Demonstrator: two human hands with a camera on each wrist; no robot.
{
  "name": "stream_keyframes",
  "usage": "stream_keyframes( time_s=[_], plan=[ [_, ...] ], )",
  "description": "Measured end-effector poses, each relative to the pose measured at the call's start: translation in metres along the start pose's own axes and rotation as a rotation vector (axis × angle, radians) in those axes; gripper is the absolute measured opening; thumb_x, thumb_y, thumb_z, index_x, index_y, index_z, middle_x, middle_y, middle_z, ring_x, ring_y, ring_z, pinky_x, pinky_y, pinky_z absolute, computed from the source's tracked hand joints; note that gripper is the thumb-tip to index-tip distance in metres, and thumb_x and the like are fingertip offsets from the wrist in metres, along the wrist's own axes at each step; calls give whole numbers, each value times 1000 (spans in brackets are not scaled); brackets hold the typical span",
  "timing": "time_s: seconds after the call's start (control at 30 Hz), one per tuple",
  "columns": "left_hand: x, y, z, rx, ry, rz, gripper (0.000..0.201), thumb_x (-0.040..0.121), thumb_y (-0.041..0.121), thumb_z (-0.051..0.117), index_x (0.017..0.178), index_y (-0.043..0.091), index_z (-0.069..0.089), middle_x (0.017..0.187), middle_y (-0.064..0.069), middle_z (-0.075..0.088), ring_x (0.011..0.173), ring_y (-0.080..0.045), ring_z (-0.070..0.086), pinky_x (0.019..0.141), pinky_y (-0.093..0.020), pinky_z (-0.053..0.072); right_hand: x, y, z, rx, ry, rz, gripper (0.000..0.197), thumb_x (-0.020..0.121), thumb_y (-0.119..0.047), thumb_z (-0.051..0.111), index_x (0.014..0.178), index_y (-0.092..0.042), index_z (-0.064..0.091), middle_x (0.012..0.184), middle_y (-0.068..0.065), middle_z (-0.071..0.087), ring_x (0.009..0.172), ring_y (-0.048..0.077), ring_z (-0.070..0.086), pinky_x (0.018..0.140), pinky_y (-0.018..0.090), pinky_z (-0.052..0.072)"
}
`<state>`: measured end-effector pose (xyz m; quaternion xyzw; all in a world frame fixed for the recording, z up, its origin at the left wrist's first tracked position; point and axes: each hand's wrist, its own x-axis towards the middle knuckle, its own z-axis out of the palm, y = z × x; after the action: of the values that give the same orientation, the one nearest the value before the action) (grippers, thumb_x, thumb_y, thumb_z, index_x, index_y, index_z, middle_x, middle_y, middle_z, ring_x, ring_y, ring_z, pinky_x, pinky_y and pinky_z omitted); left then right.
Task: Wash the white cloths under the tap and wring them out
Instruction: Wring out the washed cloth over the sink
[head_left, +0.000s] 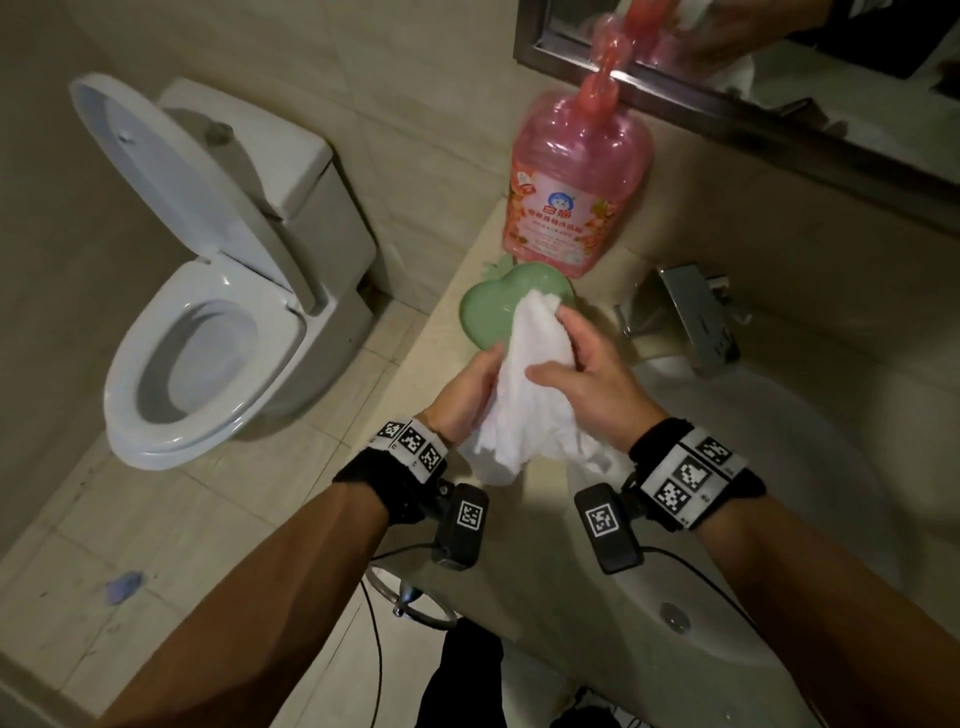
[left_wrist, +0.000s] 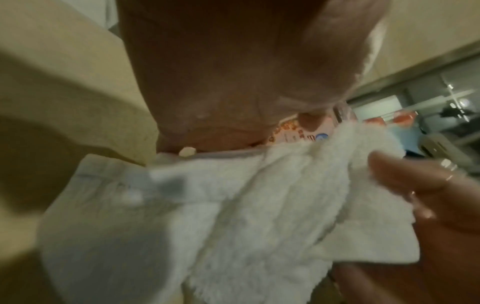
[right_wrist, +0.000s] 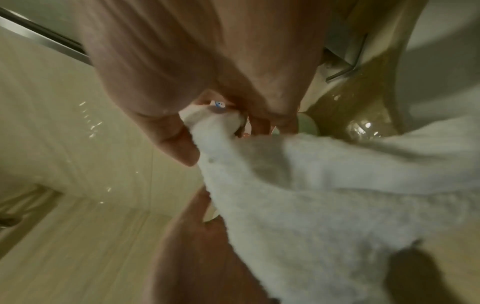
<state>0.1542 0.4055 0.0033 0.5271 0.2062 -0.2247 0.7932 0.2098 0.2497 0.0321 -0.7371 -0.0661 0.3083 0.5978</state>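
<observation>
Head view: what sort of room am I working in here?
A bathroom, most likely a home or hotel one: a toilet with its lid up stands left of the counter, a white basin sits under a chrome tap, and a mirror hangs above.

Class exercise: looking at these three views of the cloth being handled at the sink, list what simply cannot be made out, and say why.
- Head view: whether the tap runs; dim and blurred.
- Head view: left hand fingers, hidden behind the white cloth.
- Head view: bottle label small print, too small.
- Both wrist views: whether it is one cloth or several; motion blur.
</observation>
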Motion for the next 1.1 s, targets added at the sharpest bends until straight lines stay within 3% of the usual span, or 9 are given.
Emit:
stream_keyframes(
  time_s=[0.07,0.17,0.33,0.43,0.6,0.7,0.83,1.0,1.1],
  plan=[
    [1,-2,-10,-93,-128,12,56,88,51,58,122,5,59,116,-14,68,98,-22,70,79,-30,57,12,4,-1,-61,77,27,76,87,-19,71,154,-26,37,149,-4,52,132,12,53,112,43,45],
    [8,-8,-18,256,-136,37,34,86,32,74,116,25,61,116,-3,70,99,-15,71,79,-25,56,31,9,3,-252,214,-9,70,93,-20,68,155,-24,36,155,-2,41,131,7,41,108,29,37],
    [26,-15,-16,369,8,-63,18,84,43,64,96,32,71,92,10,76,85,-9,73,76,-26,57,60,15,6,-559,292,-55,59,87,-19,68,144,-22,52,124,-4,51,107,11,47,88,14,29],
    [34,-12,-21,521,92,-113,33,78,58,60,95,32,72,86,11,76,76,-6,72,76,-28,53,74,16,6,-703,269,-39,56,85,-21,69,140,-18,56,127,6,58,116,26,52,90,22,34],
    [40,-9,-26,667,149,-182,41,85,65,55,92,28,70,83,11,68,60,2,63,50,-17,43,91,17,13,-958,142,17,45,88,-26,63,131,-12,61,124,15,61,116,32,53,94,32,36],
    [41,-7,-29,724,162,-218,52,82,70,52,100,26,72,91,5,70,69,-6,65,54,-21,44,95,17,15,-995,127,35,44,90,-28,62,131,-13,60,125,15,61,117,32,53,97,34,35],
    [45,-7,-33,621,164,-222,40,86,64,56,94,27,69,79,11,65,54,2,61,37,-9,38,95,18,17,-993,196,17,51,92,-32,61,140,-17,55,130,12,56,119,31,49,99,35,36],
    [41,-3,-29,478,92,-193,20,95,46,56,85,30,61,49,27,60,46,18,54,37,-2,35,96,13,17,-1007,131,80,47,92,-31,58,135,-14,57,127,16,58,117,34,51,105,41,36],
    [32,2,-26,264,78,-191,30,93,50,57,111,26,64,75,24,66,65,10,64,47,-9,47,78,5,11,-799,213,21,51,91,-27,58,141,-18,54,133,11,54,122,30,48,98,33,36]
  ],
)
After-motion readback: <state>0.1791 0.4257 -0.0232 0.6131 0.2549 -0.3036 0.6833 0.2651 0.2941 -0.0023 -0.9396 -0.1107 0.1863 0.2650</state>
